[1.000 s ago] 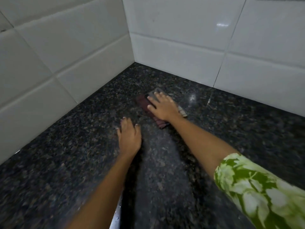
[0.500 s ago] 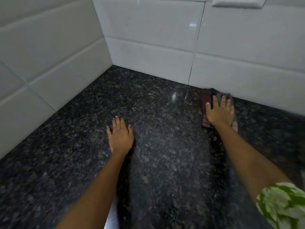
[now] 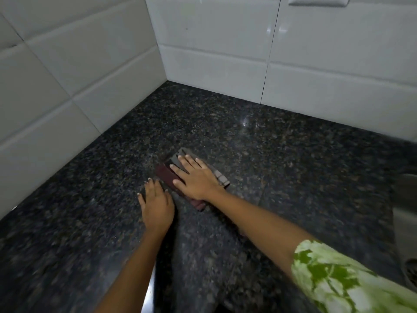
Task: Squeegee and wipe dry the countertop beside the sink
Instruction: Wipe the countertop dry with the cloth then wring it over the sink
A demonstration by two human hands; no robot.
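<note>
Two bare hands rest on the dark speckled granite countertop (image 3: 282, 168), near the corner where the white wall tiles (image 3: 214, 48) meet. The right hand (image 3: 196, 178) lies flat, fingers spread, pressing down on a folded cloth (image 3: 168, 176), maroon and grey with a checked edge, which lies on the stone. The left hand (image 3: 158, 205) lies palm down, fingers extended, gripping nothing, just beside the cloth. A green-and-white patterned sleeve (image 3: 347, 281) covers the right upper arm. The steel sink (image 3: 406, 211) shows at the right edge.
</note>
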